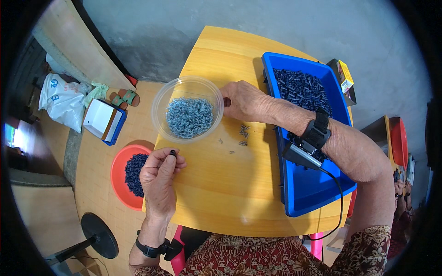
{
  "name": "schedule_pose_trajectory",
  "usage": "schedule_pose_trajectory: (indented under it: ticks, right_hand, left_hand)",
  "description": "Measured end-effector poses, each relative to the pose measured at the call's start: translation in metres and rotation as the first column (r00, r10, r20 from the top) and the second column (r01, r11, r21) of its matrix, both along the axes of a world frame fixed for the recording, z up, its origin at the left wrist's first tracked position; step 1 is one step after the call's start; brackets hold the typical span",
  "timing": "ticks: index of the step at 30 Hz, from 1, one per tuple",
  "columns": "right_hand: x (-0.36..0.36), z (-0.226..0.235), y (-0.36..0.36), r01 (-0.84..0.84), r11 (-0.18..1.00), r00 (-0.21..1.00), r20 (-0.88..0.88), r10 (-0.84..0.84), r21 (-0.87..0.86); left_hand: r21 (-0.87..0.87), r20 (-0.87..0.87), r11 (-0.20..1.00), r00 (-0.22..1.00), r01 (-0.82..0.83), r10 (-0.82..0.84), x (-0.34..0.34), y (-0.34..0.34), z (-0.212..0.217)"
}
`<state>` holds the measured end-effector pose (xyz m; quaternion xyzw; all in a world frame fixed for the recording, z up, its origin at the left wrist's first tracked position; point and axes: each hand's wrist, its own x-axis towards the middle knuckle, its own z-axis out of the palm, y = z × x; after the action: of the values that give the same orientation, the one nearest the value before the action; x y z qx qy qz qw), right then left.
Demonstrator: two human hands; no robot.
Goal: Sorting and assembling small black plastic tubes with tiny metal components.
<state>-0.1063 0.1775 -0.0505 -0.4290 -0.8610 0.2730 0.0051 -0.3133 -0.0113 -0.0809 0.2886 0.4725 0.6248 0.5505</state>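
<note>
My left hand (161, 177) is closed in a pinch around a small black tubular piece (173, 152), near the left edge of the table. My right hand (244, 100) reaches across to the right side of a clear round plastic tub (161, 131), its fingers curled in against the rim. A dark spot shows between those fingers, but what they hold is unclear. Small silvery metal springs (189, 117) fill the tub's bottom. Several loose springs (243, 132) lie on the yellow wooden table (216, 184) just below my right hand.
Under my right forearm a blue tray (294, 202) holds many dark small pieces (301, 89). A red basin (120, 184) with similar dark pieces (135, 175) stands on the floor at left. Beyond it are a white bag (64, 101) and sandals (129, 97). A cable (340, 198) hangs from my right wrist device.
</note>
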Motion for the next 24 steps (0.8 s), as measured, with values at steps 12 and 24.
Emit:
schedule_pose_trajectory:
  ticks: [12, 24]
  right_hand:
    - [0.018, 0.048, -0.025, 0.075, 0.986, 0.997, -0.018, -0.073, 0.151]
    - [0.037, 0.069, -0.109, -0.123, 0.992, 0.913, -0.39, 0.12, 0.015]
  left_hand:
    - [0.028, -0.107, 0.997, 0.992, 0.068, -0.065, 0.011, -0.005, 0.013]
    - [0.031, -0.282, 0.938, 0.904, 0.344, -0.322, 0.051, -0.003, 0.023]
